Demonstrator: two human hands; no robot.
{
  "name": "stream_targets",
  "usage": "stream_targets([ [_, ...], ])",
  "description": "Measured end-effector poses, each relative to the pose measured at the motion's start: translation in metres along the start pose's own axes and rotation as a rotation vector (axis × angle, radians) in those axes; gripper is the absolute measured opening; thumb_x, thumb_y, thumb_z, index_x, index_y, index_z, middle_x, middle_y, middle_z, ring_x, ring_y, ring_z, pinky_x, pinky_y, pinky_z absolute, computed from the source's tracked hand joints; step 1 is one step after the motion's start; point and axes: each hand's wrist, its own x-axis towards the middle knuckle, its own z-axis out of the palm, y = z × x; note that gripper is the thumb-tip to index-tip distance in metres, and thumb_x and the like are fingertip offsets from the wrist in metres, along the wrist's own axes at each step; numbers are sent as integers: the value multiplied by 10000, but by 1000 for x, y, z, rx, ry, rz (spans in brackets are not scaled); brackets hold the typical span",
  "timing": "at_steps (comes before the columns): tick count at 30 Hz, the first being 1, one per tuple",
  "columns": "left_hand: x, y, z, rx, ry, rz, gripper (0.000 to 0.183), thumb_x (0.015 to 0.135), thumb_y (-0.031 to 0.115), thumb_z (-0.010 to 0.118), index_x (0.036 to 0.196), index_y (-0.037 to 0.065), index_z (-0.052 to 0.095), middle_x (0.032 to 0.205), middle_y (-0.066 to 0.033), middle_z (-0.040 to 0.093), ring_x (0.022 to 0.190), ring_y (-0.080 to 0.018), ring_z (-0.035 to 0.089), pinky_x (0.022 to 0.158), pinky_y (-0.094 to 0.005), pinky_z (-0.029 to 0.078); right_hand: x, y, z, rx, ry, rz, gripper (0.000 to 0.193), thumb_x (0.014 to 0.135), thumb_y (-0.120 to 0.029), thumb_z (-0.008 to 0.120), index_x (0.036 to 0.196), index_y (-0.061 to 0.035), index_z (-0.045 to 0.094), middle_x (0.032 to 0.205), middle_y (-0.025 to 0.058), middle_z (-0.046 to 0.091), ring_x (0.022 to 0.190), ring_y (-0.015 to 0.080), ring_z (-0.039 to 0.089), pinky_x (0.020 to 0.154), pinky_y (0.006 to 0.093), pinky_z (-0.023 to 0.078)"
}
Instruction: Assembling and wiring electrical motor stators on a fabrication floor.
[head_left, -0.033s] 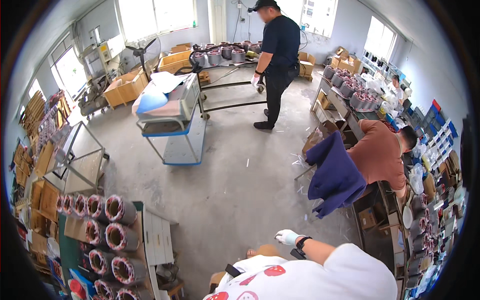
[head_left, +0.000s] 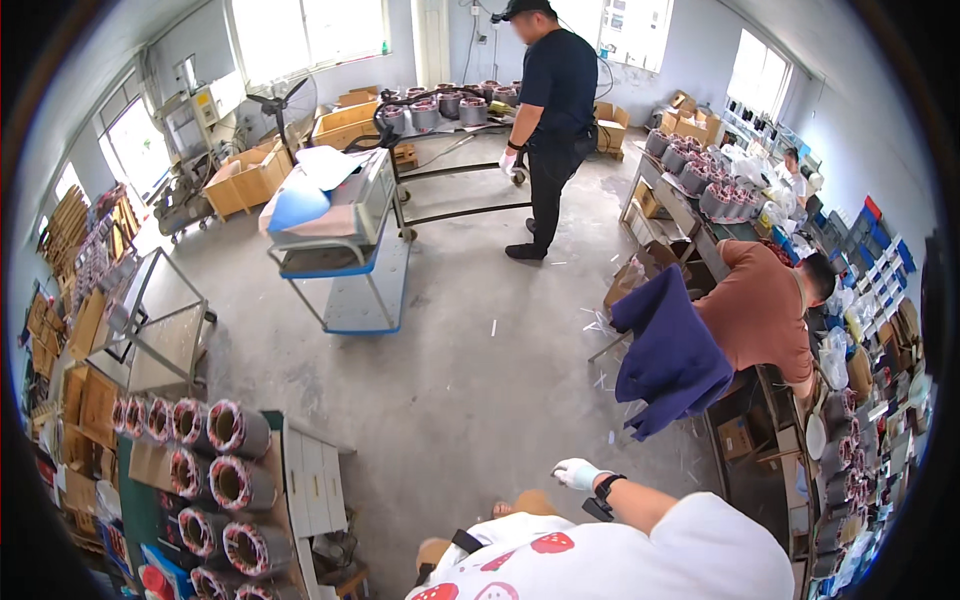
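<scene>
My right hand [head_left: 577, 474], in a white glove with a black watch-like band [head_left: 603, 494] at the wrist, hangs in front of my body above the concrete floor [head_left: 450, 400]. Its fingers are loosely extended with nothing visible in them, and it touches nothing. My left hand is out of sight. To the left, the nearest work is a group of motor stators [head_left: 240, 482], grey cylinders with reddish-white windings at their ends, lying in rows on a green-topped bench [head_left: 140, 500]. A white drawer unit [head_left: 312, 475] stands against that bench.
Ahead stands a two-tier trolley [head_left: 365, 300], next to a black-framed cart [head_left: 465, 215] and a person in dark clothes [head_left: 555, 110]. At right, a person in a brown shirt [head_left: 760, 305] bends over a cluttered bench, beside a chair draped with a purple cloth [head_left: 670, 350]. Another cart [head_left: 165, 335] stands left.
The whole view has shifted slightly, with the left bench and trolley a little further left. My right hand keeps its pose.
</scene>
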Motion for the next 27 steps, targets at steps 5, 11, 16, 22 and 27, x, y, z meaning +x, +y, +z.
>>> stream_targets([
  [5, 100, 50, 93, 78, -84, -207, 242, 913, 339, 556, 1021, 122, 560, 921, -111, 619, 775, -272, 573, 607, -409, 441, 43, 66, -74, -8, 247, 192, 347, 910, -306, 521, 1135, -99, 684, 1137, 170, 687, 1090, 367, 628, 955, 431, 492],
  [11, 319, 212, 246, 417, 134, -72, 374, 911, 263, 510, 1248, 102, 529, 1147, -116, 642, 1030, -301, 620, 781, -434, 475, 88, 118, -123, 155, 432, 281, 362, 907, -312, 543, 1130, -64, 682, 1147, 208, 671, 1102, 394, 614, 963, 458, 481],
  [16, 483, 360, 493, 504, -132, 109, 328, 911, 195, 541, 1168, -5, 575, 1087, -196, 636, 912, -309, 661, 765, -405, 547, 111, 90, -187, 387, 367, 488, 349, 909, -280, 565, 1134, -44, 690, 1046, 204, 705, 921, 334, 697, 832, 414, 545],
  [22, 524, 442, 874, 545, -779, 107, 321, 993, 188, 533, 1222, -25, 605, 1100, -119, 675, 982, -207, 651, 882, -328, 525, 197, 28, -299, 806, 365, 644, 343, 940, -217, 553, 1199, -13, 649, 943, 148, 725, 749, 223, 697, 668, 342, 549],
  [27, 538, 483, 1048, 820, -1075, 166, 317, 992, 198, 526, 1243, 27, 617, 1075, -78, 680, 936, -164, 637, 857, -300, 509, 342, 57, -418, 691, 396, 375, 288, 935, -241, 570, 1099, -27, 668, 838, 139, 720, 717, 236, 692, 611, 383, 517],
])
